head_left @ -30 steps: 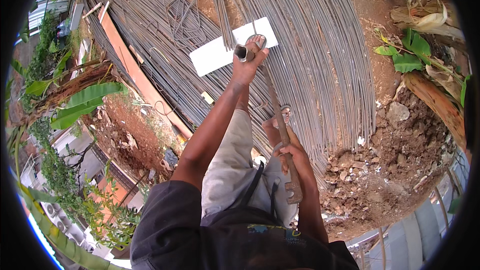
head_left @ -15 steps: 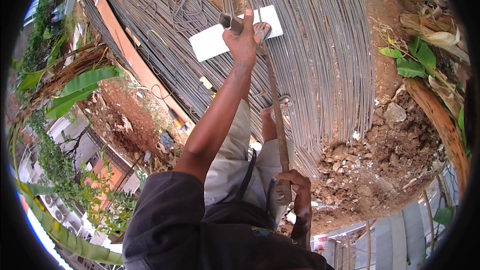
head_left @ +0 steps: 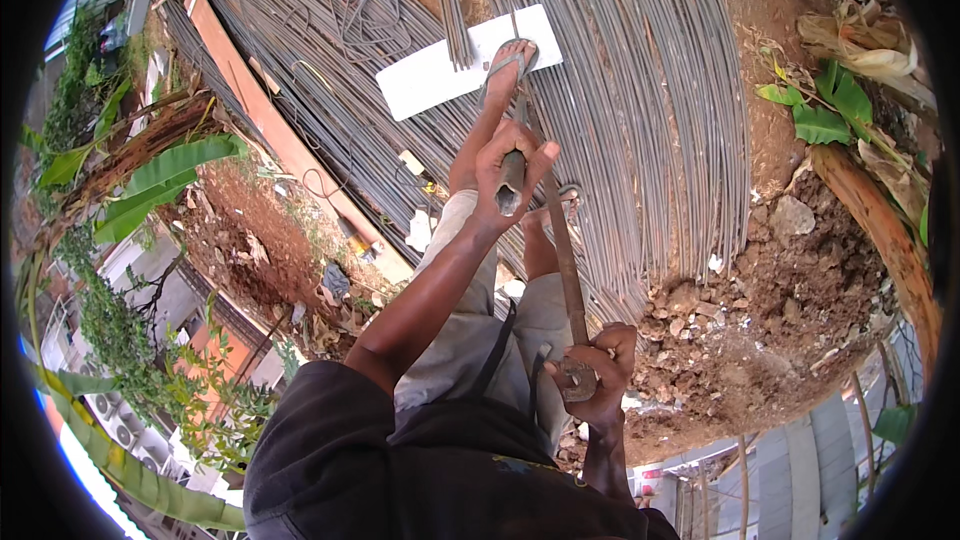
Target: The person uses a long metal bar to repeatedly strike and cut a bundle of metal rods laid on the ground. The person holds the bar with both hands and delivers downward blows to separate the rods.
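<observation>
My left hand [head_left: 490,172] is closed around a rusty hollow metal pipe [head_left: 510,192], whose cut end points up at me. The pipe's far end is hidden below the hand, near my sandalled foot [head_left: 508,70] on a white board [head_left: 425,80]. Down by my right thigh, my right hand [head_left: 606,387] grips a long rusty iron bar [head_left: 566,265] close to its thick, notched end. From there the bar slants away toward the white board, passing beside the pipe. Where the bar and pipe meet, if they do, I cannot tell.
Long steel rods [head_left: 640,120] cover the ground ahead, with bent wire frames [head_left: 365,5] at the far left. A brown plank [head_left: 270,130] lies along the left. Broken soil [head_left: 770,290] is heaped at the right, beside a banana stem [head_left: 880,250].
My left hand has come nearer to me with the pipe, from over the white board toward my knees. My right hand has turned and moved slightly right, still gripping the bar.
</observation>
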`<action>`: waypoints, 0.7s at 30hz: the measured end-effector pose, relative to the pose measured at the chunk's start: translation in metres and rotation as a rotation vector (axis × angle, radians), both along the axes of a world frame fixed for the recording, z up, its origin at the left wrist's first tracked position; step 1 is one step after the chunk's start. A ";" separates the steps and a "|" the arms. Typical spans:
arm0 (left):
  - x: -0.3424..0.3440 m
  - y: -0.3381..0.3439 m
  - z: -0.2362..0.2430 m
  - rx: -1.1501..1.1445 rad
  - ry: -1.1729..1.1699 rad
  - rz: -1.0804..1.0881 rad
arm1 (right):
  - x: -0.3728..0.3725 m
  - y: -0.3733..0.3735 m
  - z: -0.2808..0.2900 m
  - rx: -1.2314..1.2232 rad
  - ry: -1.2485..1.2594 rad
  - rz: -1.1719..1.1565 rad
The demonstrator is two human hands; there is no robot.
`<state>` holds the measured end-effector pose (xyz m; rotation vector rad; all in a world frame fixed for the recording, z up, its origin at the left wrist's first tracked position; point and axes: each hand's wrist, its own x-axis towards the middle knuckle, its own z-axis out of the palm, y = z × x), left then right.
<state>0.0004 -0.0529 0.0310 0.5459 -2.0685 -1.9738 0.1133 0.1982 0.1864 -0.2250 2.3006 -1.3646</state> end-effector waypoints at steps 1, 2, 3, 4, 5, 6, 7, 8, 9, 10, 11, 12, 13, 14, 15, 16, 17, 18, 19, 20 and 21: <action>0.010 0.005 -0.005 -0.045 0.010 -0.020 | -0.001 -0.004 -0.003 -0.059 0.034 -0.036; 0.018 0.011 -0.008 -0.087 0.019 -0.043 | -0.004 -0.010 -0.007 -0.116 0.067 -0.075; 0.024 0.015 -0.008 -0.122 0.022 -0.062 | -0.007 -0.018 -0.012 -0.175 0.100 -0.116; 0.030 0.018 -0.007 -0.158 0.022 -0.078 | -0.012 -0.027 -0.016 -0.303 0.106 -0.164; 0.036 0.021 -0.006 -0.196 0.022 -0.094 | -0.016 -0.031 -0.019 -0.379 0.075 -0.126; 0.041 0.026 0.002 -0.206 -0.014 -0.093 | -0.020 -0.036 -0.020 -0.451 0.042 -0.088; 0.049 0.030 0.006 -0.196 -0.003 -0.134 | -0.025 -0.040 -0.020 -0.522 0.010 -0.050; 0.056 0.034 0.011 -0.187 0.008 -0.176 | -0.032 -0.047 -0.017 -0.522 0.028 -0.031; 0.061 0.037 0.015 -0.178 0.025 -0.219 | -0.041 -0.055 -0.013 -0.522 0.052 -0.012; 0.069 0.039 0.017 -0.172 0.031 -0.248 | -0.049 -0.061 -0.011 -0.525 0.069 0.012; 0.076 0.040 0.014 -0.168 0.045 -0.210 | -0.055 -0.064 -0.012 -0.538 0.109 0.014; 0.081 0.042 0.013 -0.162 0.057 -0.169 | -0.062 -0.067 -0.014 -0.548 0.145 0.019; 0.085 0.043 0.010 -0.156 0.069 -0.128 | -0.067 -0.070 -0.015 -0.558 0.183 0.023; 0.088 0.043 0.008 -0.078 0.050 -0.070 | -0.072 -0.072 -0.016 -0.570 0.202 -0.035; 0.090 0.041 0.008 -0.112 0.041 -0.127 | -0.078 -0.074 -0.016 -0.582 0.221 -0.087; 0.094 0.038 0.008 -0.144 0.031 -0.185 | -0.084 -0.077 -0.016 -0.593 0.240 -0.140; 0.096 0.042 0.008 -0.148 0.048 -0.198 | -0.090 -0.080 -0.012 -0.584 0.231 -0.149; 0.099 0.046 0.009 -0.149 0.062 -0.214 | -0.097 -0.084 -0.008 -0.576 0.226 -0.158; 0.103 0.051 0.011 -0.146 0.076 -0.237 | -0.102 -0.088 -0.006 -0.566 0.223 -0.171; 0.111 0.060 0.008 -0.133 0.080 -0.198 | -0.106 -0.092 -0.006 -0.531 0.266 -0.152; 0.117 0.065 0.006 -0.122 0.084 -0.172 | -0.109 -0.095 -0.006 -0.523 0.276 -0.137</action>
